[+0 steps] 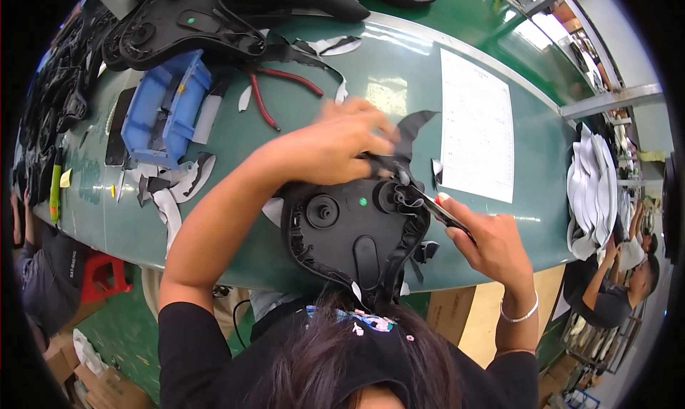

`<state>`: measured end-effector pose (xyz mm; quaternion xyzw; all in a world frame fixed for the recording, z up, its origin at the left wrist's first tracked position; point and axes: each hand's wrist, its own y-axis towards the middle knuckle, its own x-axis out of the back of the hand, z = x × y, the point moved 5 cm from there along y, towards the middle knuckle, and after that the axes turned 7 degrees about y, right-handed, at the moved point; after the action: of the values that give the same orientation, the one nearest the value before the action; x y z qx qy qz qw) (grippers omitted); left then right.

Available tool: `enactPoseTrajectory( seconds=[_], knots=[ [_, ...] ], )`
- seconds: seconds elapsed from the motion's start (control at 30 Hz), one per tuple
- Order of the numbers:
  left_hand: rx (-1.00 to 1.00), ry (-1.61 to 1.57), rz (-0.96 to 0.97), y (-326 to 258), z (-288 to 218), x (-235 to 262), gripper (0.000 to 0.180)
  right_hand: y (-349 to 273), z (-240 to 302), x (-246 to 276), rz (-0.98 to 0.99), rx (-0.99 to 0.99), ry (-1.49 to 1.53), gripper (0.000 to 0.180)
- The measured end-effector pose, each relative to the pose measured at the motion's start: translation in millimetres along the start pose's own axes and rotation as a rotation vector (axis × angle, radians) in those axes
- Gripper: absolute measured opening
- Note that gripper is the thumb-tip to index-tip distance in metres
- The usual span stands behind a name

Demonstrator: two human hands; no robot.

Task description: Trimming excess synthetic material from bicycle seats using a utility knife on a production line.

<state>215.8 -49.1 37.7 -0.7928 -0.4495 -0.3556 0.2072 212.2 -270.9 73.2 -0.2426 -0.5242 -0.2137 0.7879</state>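
Note:
A black moulded shell [332,234] lies at the table's near edge, with round sockets, an oblong recess and black covering folded over its rim. At its far right corner my left hand [346,141] is closed on the loose black covering material [414,132], its fingers partly smeared by motion. A pointed flap of that material sticks up beyond the hand. My right hand [492,241] is closed round a slim knife-like cutting tool [448,218]; its tip meets the covering beside the right socket. Exactly where the blade touches is hard to make out.
Red-handled pliers [267,98], a blue plastic bin [160,113] and black-and-white offcuts [175,188] lie to the left. More black shells [189,23] are piled at far left. A printed sheet [477,127] lies right, near stacked white pieces [591,188]. Other people sit at both sides.

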Motion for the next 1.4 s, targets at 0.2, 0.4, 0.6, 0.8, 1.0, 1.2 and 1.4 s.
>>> enactPoseTrajectory(
  seconds=[0.2,0.4,0.6,0.8,1.0,1.2,1.4],
  knots=[
    [0.261,-0.956,-0.451,32,-14,28,0.02,-42,10,-25,0.058,-0.177,-0.14,0.054],
    [-0.134,-1.056,-1.251,7,-69,84,0.031,-84,25,-72,-0.197,-0.489,0.709,0.049],
    [-0.545,-0.597,-2.149,-99,-76,100,0.029,-129,35,-120,-0.205,-0.245,1.277,0.047],
    [0.341,-0.041,-1.392,-61,-4,44,0.023,-42,13,-84,-0.585,-0.413,1.154,0.069],
    [0.352,0.486,-0.94,-84,10,11,0.043,67,-8,-62,-0.689,-0.169,0.931,0.068],
    [0.33,0.186,-0.452,-71,-1,-16,0.025,58,37,-20,-0.663,0.031,0.395,0.052],
    [0.204,-0.278,-0.649,-69,16,-12,0.014,1,53,-39,-0.185,-0.098,0.029,0.055]
  ],
)
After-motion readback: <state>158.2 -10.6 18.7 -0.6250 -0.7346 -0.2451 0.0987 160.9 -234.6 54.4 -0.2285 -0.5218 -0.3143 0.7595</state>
